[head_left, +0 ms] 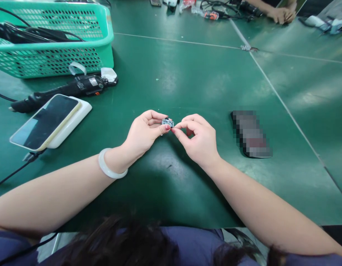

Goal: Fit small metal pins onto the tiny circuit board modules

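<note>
My left hand [144, 133] pinches a small grey metal part [168, 122] between thumb and fingers, just above the green table [187, 81]. My right hand [198, 138] meets it from the right, its thumb and forefinger closed on the same part's edge. A pale bangle [111, 169] circles my left wrist. Both hands hover at the table's middle, close to my body.
A phone [44, 121] lies on a white pad at the left, beside a black rotary tool [65, 90]. A teal basket [53, 37] with cables stands at the far left. A dark blurred object [251, 133] lies to the right. Another person's hands [281, 14] rest at the far edge.
</note>
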`<state>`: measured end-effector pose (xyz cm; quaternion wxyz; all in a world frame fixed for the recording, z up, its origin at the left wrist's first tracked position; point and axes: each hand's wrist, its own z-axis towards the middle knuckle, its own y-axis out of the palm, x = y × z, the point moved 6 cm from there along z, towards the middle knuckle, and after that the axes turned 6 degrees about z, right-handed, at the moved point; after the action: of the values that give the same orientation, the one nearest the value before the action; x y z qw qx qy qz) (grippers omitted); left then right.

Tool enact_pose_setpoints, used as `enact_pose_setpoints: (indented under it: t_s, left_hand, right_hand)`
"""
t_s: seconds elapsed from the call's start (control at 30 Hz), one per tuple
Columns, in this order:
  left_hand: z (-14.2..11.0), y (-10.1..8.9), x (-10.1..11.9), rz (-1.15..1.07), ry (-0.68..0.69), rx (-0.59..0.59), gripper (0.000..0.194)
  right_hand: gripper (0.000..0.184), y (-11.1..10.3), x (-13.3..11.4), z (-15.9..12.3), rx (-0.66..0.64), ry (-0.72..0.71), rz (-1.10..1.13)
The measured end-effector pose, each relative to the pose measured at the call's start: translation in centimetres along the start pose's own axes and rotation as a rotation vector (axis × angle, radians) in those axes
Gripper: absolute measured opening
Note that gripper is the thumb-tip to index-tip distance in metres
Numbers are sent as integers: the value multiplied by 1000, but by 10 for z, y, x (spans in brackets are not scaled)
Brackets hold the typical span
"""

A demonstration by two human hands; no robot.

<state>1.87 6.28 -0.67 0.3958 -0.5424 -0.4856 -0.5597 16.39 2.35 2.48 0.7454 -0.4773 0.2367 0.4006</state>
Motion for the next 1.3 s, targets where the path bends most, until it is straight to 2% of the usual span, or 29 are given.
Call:
enact_pose_setpoints:
  t_s: [0.17, 0.4, 0.57, 0.63, 0.73, 0.83, 0.9, 1.03, 1.17, 1.3]
  left_hand:
    - [-3, 0, 4, 51, 43, 11, 37]
    - [-4, 2, 5, 29, 54, -36, 36]
    - [-2, 6, -6, -115, -46, -83, 30]
    - [-1, 6, -9, -158, -92, -69, 28]
    - [0, 4, -10, -178, -140, -19, 27]
    - [1, 2, -11, -174, -175, 4, 24]
    - [1, 2, -12, -176, -181, -1, 23]
    - [1, 2, -13, -158, -175, -3, 22]
    - [1, 2, -13, -114, -179, -4, 24]
    - [0, 5, -14, -56, -180, -57, 22]
  right_hand:
    - [13, -2, 0, -1, 33, 4, -9]
    - [16, -7, -4, 0, 93, -94, -111]
    - [15, -6, -8, 0, 89, -222, -118]
    - [16, -9, -2, 3, 90, -192, -103]
    - [16, -17, 21, 11, 110, -57, -107]
    - [13, -13, 48, 19, -34, 72, -178]
    - [15, -10, 59, 22, -115, 108, -219]
    - [10, -2, 60, 25, -205, 112, -291]
    - [17, 2, 57, 27, -241, 107, -393]
    - [22, 6, 62, 28, -246, 85, -455]
